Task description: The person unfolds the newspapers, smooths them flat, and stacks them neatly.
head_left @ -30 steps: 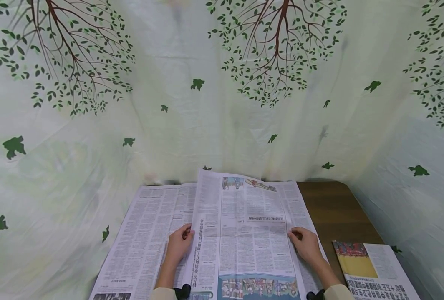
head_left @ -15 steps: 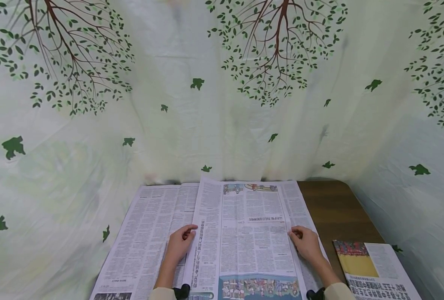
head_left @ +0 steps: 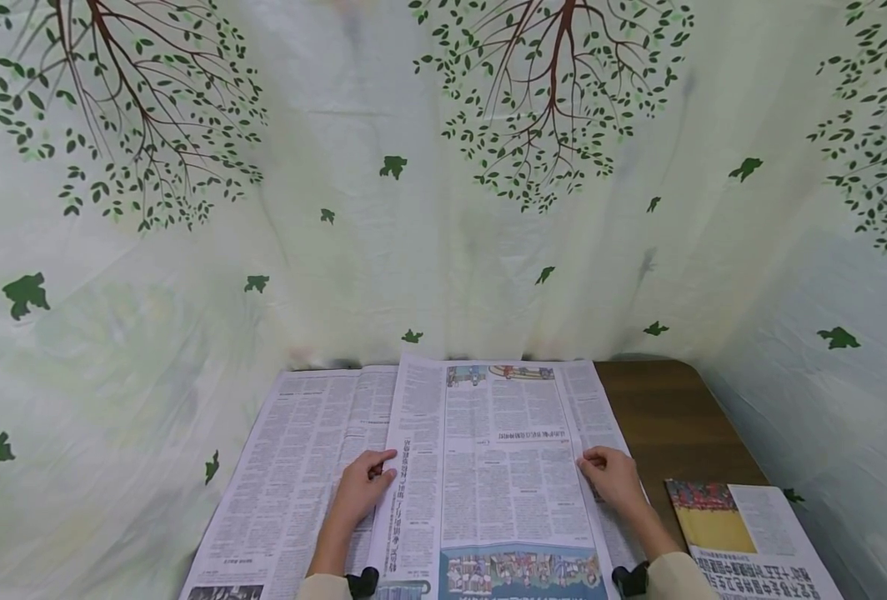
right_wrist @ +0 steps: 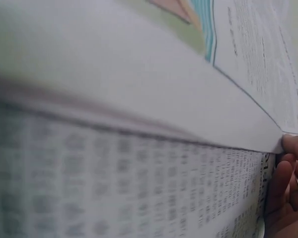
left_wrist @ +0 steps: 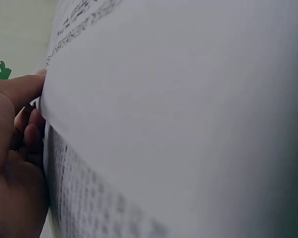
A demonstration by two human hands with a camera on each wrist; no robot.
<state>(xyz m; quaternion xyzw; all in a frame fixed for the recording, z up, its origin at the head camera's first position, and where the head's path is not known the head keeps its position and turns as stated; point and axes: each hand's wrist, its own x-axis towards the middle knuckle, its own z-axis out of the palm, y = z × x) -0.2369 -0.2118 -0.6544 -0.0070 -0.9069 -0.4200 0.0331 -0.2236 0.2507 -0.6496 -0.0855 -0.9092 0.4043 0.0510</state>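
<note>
A narrow folded newspaper (head_left: 511, 492), printed in small columns with a blue illustrated band near me, lies over a wider spread newspaper (head_left: 293, 450). At its left edge my left hand (head_left: 359, 487) pinches the paper; the left wrist view shows the fingertips on the white margin (left_wrist: 139, 89), other fingers curled beneath. Across from it, my right hand (head_left: 614, 482) pinches the right edge between thumb and fingers. In the right wrist view that edge (right_wrist: 228, 129) stands slightly raised over the printed page (right_wrist: 139, 183) below.
Right of the papers, a brown wooden table (head_left: 669, 417) shows. A folded paper with a red and yellow picture (head_left: 744, 533) lies near its right edge. Behind and around hangs a pale curtain (head_left: 443, 267) printed with trees and leaves.
The far edge of the upper newspaper has dropped from a raised curve to lie flatter. My left hand has shifted slightly right; the right hand moved slightly away from me.
</note>
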